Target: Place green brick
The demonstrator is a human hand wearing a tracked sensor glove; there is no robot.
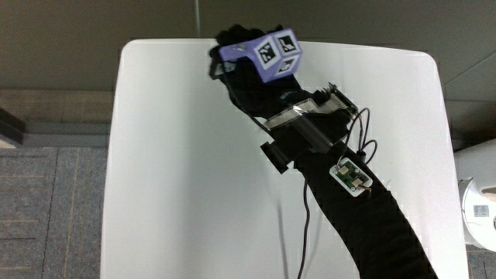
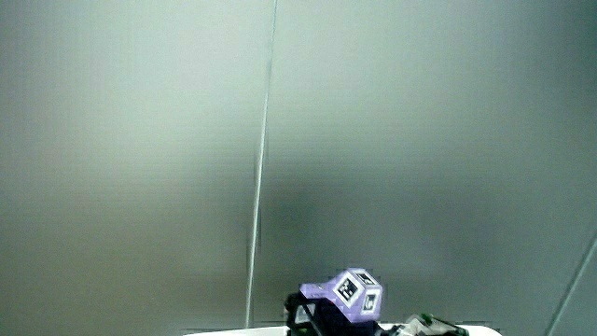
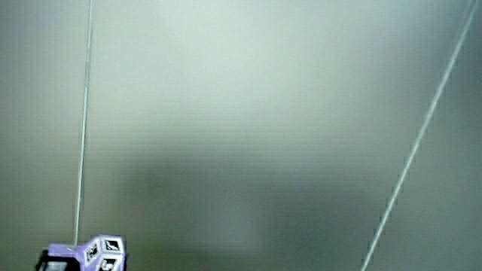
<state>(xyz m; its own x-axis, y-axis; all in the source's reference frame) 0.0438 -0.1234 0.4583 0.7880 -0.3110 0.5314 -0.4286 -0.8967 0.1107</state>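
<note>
The gloved hand (image 1: 229,48) reaches over the white table (image 1: 178,170) to the table's edge farthest from the person. The purple patterned cube (image 1: 270,54) on its back hides what lies under the hand. Its black forearm (image 1: 364,209) runs back toward the person and carries a clear strap and a small circuit board (image 1: 351,176). No green brick shows in any view. Both side views show mostly a pale wall, with only the cube (image 2: 354,291) (image 3: 102,252) and a bit of the glove (image 2: 308,313) at the lower margin.
A thin dark cable (image 1: 306,225) hangs from the forearm over the table. Grey carpet floor (image 1: 54,209) lies beside the table. A white object (image 1: 480,213) stands on the floor near the table's corner closest to the person.
</note>
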